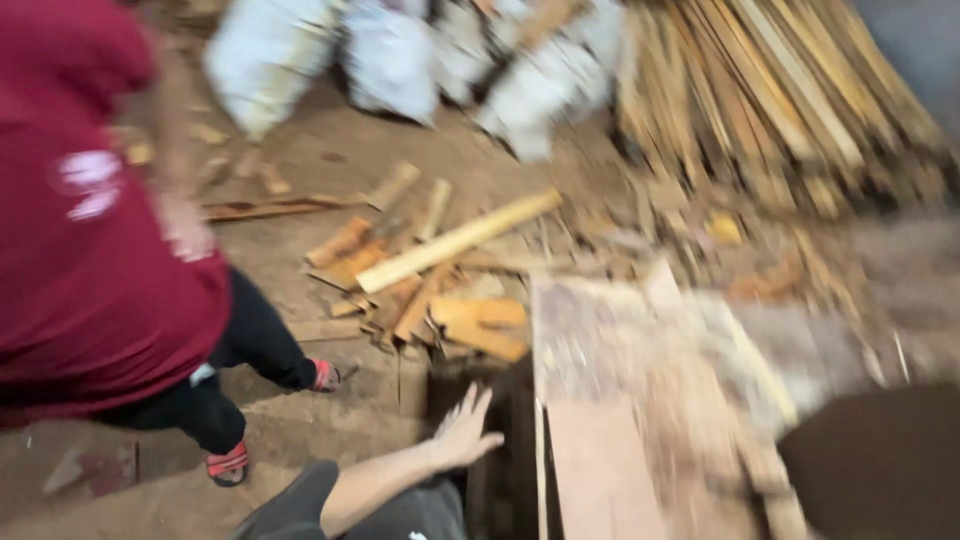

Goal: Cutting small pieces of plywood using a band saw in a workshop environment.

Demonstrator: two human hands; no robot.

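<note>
- Head view, nearest item: our left hand (pixel 463 432), 1 in view, fingers spread and released, holding nothing. It reaches from the lower edge toward the dark gap beside the flat board (pixel 600 470), just short of that board's left edge. The arm wears a dark short sleeve.
- Our right hand: not in view, so we cannot tell its grip.
- Flat board: 1, pale and dusty, lying lengthwise at lower centre, with a wider littered slab (pixel 640 340) beyond it.
- Handling note, as our judgement: we would settle the palm on a firm edge before putting weight on it, and keep fingers away from splintered ends.
- Long pale batten (pixel 458 240): 1, lying slantwise on the dirt floor (pixel 300 150), resting across the short offcuts (pixel 480 325). We count about 6 offcuts; blur prevents a firm tally.
- Stacked timber strips (pixel 770 90): 1 heap, upper right, too many and too blurred to count.
- White sacks (pixel 390 55): about 3, at the top.
- Another person in a red shirt (pixel 90 230): 1, at left, dark trousers, 2 red sandals.
</note>
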